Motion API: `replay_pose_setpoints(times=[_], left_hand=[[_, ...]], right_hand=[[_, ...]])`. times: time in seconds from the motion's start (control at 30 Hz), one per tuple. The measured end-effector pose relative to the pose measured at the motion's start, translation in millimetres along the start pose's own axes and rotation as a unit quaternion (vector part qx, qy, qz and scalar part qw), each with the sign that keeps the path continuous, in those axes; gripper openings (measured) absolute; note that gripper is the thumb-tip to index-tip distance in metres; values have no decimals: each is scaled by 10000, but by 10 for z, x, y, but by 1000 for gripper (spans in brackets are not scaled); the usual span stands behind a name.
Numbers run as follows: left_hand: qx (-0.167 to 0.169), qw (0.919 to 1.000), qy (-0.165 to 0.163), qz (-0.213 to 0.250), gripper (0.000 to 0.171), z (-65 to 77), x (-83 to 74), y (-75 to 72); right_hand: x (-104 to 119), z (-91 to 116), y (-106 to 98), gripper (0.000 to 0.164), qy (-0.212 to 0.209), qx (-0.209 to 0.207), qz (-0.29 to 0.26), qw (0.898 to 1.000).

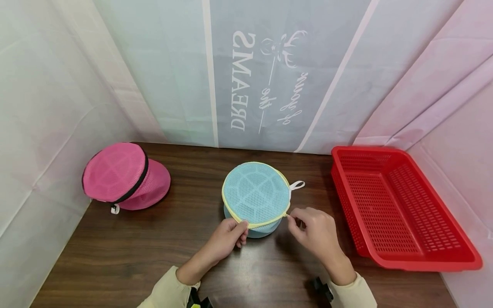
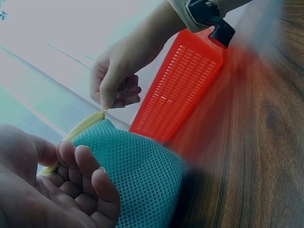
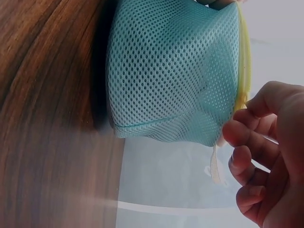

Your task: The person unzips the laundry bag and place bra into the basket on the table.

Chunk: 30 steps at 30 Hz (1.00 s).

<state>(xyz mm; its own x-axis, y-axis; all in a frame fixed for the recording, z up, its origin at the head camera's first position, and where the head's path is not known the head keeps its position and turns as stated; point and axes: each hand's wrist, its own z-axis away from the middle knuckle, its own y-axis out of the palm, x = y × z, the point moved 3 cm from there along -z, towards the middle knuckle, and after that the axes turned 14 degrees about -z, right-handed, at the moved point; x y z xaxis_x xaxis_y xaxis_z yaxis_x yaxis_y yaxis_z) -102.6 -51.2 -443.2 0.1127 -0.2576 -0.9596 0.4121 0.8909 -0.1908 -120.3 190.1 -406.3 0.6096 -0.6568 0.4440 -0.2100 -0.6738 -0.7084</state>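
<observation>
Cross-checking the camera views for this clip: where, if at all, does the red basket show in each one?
Head: red basket at the right side.
Left wrist: upper middle, right of the right hand.
Right wrist: not in it.
Shared landmark: blue mesh bag, near centre, lower middle and upper middle respectively.

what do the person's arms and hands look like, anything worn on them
The left hand and right hand are bare, with no gloves visible. Pale cream sleeves end short of the wrists. A black device sits at each sleeve's end; the left one shows a yellow-green patch.
</observation>
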Motion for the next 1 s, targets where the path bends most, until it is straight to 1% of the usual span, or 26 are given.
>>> replay_pose_setpoints(times=[0.43, 0.7, 0.83, 1.0], left_hand=[[24, 10000, 28, -21, 36, 22, -20, -13], [58, 10000, 47, -45, 37, 29, -46, -13], [113, 9997, 146, -143, 40, 33, -44, -24], [213, 9997, 103, -118, 41, 26, -26, -22]], right_hand=[[-61, -28, -34, 18, 251, -267, 269, 9990], [-113, -26, -21, 15, 526, -321, 363, 9974], [-131, -25, -7, 16, 607, -382, 402, 9966], [-137, -32, 11, 16, 717, -491, 436, 9953]])
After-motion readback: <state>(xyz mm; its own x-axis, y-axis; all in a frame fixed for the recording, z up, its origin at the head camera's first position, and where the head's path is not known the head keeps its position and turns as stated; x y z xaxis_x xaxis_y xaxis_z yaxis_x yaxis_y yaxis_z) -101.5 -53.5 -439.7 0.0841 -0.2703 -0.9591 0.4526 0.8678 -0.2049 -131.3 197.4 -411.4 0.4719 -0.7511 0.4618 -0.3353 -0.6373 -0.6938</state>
